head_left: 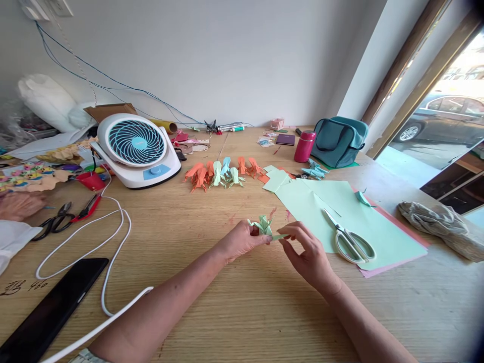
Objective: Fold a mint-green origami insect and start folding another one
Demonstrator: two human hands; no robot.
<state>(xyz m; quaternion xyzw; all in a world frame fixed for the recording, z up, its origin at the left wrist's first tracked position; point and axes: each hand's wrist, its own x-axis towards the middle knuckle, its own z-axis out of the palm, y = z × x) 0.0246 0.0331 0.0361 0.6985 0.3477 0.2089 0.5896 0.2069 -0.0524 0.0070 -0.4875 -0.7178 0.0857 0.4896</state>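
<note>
Small folded paper figure, pale green, crisp creases, several pointed flaps sticking up at the top and one thin strip running out to the right at its base. It sits just above the wooden table, about centre of the view, slightly left of the green paper sheets.

Fine folds hard to read, figure too small to say what shape it makes. Its lower part is covered by fingertips. Left edge of view cuts off another person's hand and a white sleeve. Black phone clipped at the bottom left corner. Clutter behind the white desk fan is a blur of bags and coloured scraps.

Left hand pinches the figure's left lower side, thumb and forefinger closed on it. Right hand pinches the thin strip at the figure's right end, fingers narrow and closed on the paper. Figure lies between the two hands, touching both, fingertips nearly meeting under it.

White-handled scissors lie on the green sheets just right of the right hand, not touched. A row of orange and green folded figures stands well apart, further back by the fan
</note>
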